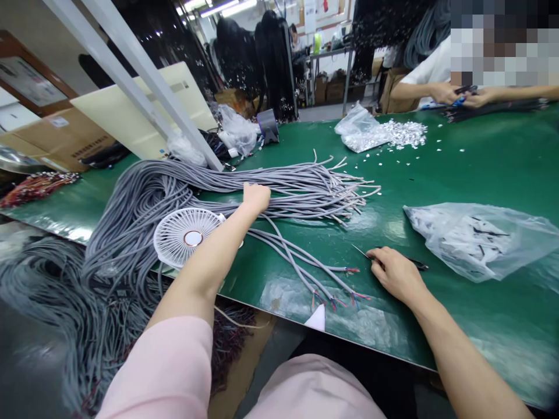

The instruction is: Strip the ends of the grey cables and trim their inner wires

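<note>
A thick bundle of grey cables (297, 174) lies across the green table. My left hand (257, 196) is closed at the bundle, its fingers curled round grey cable and partly hidden. My right hand (395, 273) rests near the table top, closed on a thin pointed tool (360, 252); its slim metal tip sticks out to the left and a dark end shows on the right. Between my hands and the table's front edge lie several separate grey cables (301, 262), with red and blue wires bared at their ends. The bundle's right ends look pale.
A white fan (187, 237) stands below my left forearm. On the right lies a clear bag of white pieces (476, 238). Farther back, small shiny pieces (404, 134) spill from another bag (360, 128). Across the table, a co-worker's hands (463, 96) hold dark cables. More cables (65, 314) hang lower left.
</note>
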Demonstrator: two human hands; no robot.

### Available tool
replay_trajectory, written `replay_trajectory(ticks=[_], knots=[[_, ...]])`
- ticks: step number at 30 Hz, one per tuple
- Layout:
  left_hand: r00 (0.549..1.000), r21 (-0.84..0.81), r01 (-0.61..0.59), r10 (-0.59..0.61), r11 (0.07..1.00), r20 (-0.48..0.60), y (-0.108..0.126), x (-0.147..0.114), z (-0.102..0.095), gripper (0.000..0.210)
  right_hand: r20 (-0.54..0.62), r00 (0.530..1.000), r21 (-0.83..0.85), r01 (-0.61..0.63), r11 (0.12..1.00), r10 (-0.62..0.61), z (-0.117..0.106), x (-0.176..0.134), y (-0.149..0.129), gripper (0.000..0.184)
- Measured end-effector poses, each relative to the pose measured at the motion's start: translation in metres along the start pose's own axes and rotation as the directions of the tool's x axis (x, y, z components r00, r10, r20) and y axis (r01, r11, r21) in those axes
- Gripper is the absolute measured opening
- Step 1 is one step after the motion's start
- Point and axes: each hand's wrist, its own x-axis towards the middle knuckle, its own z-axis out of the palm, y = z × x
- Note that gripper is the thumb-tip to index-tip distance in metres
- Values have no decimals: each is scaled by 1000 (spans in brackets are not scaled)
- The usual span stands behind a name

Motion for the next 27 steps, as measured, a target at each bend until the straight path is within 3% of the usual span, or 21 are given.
replay_trajectory(ticks=[7, 14, 20, 24, 27], knots=[[998, -5, -26, 26, 1000, -50, -12, -7, 9, 27, 23, 1000, 3, -5, 1000, 5, -1, 0, -2, 27], [993, -83, -46, 54, 996, 102, -37, 20, -4, 18, -28, 999, 0, 24, 1000, -24, 3, 1, 1, 26], [982, -225, -103, 135, 969, 135, -60, 21, -29, 20, -22, 1000, -83, 6, 997, -8, 5, -1, 0, 26], [984, -400, -135, 171, 907, 56, -71, 8, -53, 17, -40, 999, -159, 1, 987, -7, 4, -2, -3, 27], [975, -536, -205, 217, 819, -43, -65, -2, -71, 14, -41, 999, -208, -6, 978, -3, 4, -2, -5, 26]])
